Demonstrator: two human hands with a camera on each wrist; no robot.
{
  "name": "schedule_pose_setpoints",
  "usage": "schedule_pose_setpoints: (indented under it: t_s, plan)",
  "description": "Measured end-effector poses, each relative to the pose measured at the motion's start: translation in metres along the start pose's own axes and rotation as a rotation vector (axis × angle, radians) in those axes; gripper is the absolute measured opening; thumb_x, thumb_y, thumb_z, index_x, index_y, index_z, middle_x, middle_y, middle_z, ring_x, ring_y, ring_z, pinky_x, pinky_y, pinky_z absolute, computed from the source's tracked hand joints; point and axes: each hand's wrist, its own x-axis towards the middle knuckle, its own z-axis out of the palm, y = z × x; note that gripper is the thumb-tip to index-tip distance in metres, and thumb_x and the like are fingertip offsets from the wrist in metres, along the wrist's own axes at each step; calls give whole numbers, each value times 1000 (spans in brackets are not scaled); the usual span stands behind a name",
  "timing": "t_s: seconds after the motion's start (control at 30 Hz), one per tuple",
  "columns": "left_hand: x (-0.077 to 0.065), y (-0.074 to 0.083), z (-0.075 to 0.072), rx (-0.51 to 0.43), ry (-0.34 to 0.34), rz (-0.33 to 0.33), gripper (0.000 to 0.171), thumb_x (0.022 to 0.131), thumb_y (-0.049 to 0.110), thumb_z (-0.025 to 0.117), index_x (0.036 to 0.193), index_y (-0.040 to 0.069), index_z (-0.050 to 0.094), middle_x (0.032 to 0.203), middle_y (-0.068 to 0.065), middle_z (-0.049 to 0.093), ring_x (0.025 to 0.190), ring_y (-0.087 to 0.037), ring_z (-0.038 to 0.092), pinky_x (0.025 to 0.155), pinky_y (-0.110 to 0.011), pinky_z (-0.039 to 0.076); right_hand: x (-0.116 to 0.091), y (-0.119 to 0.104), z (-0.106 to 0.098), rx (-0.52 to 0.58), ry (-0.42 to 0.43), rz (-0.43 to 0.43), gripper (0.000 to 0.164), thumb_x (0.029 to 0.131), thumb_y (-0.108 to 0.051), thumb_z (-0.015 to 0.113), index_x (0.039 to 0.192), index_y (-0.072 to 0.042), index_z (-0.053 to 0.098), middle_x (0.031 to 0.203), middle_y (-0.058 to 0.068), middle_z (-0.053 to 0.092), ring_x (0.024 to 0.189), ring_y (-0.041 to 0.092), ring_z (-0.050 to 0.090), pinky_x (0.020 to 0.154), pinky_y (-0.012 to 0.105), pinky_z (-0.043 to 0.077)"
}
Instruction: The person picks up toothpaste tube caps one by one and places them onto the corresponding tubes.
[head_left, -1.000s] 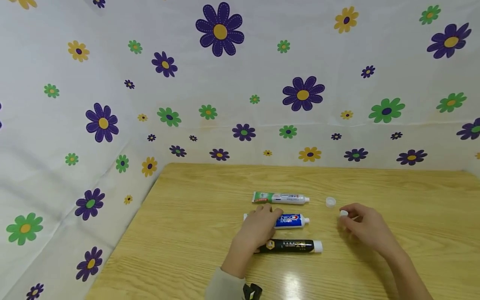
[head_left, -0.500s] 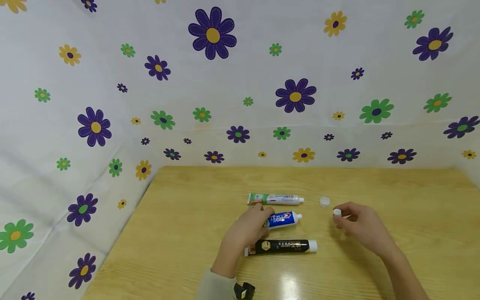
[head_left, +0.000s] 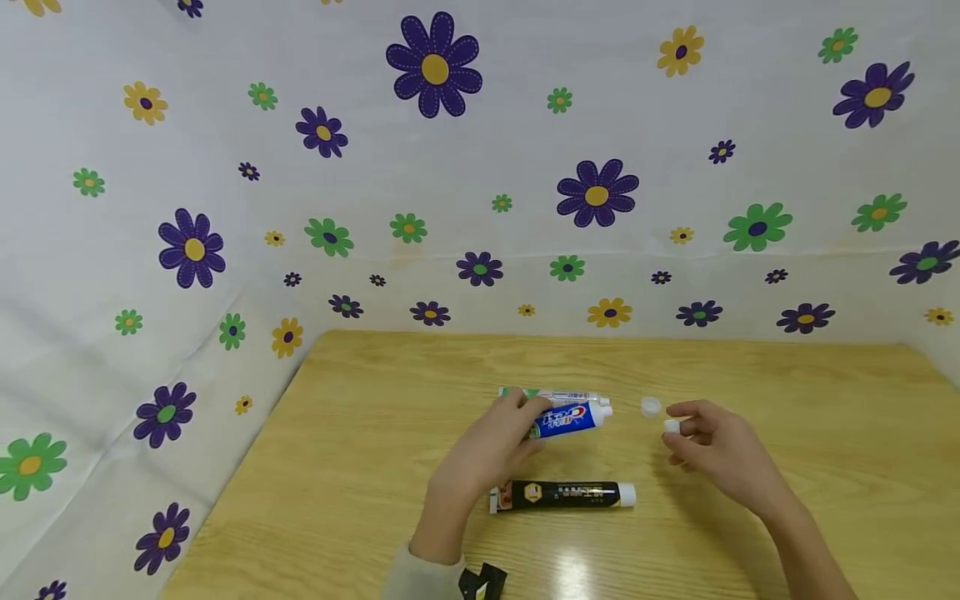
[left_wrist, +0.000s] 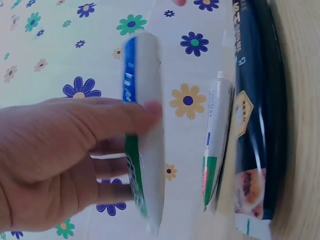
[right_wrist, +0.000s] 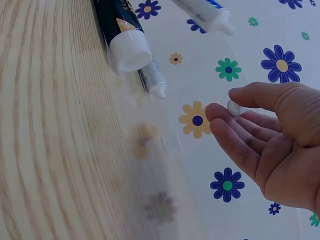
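My left hand (head_left: pixel 487 437) grips a blue and white toothpaste tube (head_left: pixel 567 421), thumb on one side and fingers on the other. Its uncapped nozzle points right, and the tube is raised off the table, overlapping a green and white toothpaste tube (head_left: pixel 577 397) behind it. In the left wrist view the held tube (left_wrist: pixel 147 135) stands between thumb and fingers. My right hand (head_left: pixel 723 450) pinches a small white cap (head_left: pixel 671 427) between thumb and fingertips, just right of the nozzle. The right wrist view shows this cap (right_wrist: pixel 233 108) at the fingertips.
A black toothpaste tube (head_left: pixel 573 494) with a white cap lies nearest me. A larger, clear-white cap (head_left: pixel 651 407) sits on the wooden table (head_left: pixel 360 467) beyond my right fingers. Flower-patterned cloth (head_left: pixel 480 167) hangs behind the table and along its left side.
My left hand has taken up the blue and white toothpaste tube from the table and raised it, its nozzle tilting upward. My right hand keeps its pinch on the small cap, nearly in place.
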Motion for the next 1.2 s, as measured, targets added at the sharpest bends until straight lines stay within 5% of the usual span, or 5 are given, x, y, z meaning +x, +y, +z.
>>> schedule_pose_setpoints:
  t_s: [0.23,0.57,0.93,1.2]
  plan:
    - [-6,7,-15,-108,95,48,50,96,23,68,142,12,51,116,-6,57,92,-12,54,79,-25,52,-2,-14,1,82,40,35,43,95,-11,67,125,9,43,100,22,69,76,25,71,66,33,59]
    - [-17,13,-30,-54,219,151,48,93,19,71,138,11,55,118,-7,58,99,-16,57,84,-30,54,-10,-28,-2,58,117,-5,38,95,-14,68,118,5,45,95,12,70,73,16,70,65,31,58]
    - [-21,15,-35,-1,212,224,48,91,20,74,135,14,57,116,-4,60,98,-13,58,85,-28,54,-22,-45,0,36,219,-179,23,94,-8,68,113,-1,56,86,-1,69,67,11,67,59,27,56]
    - [-24,20,-39,88,255,288,48,89,20,76,133,13,59,113,-4,62,94,-13,59,81,-29,53,-33,-62,1,13,265,-285,20,93,-5,69,111,-5,62,86,2,70,65,13,65,58,26,56]
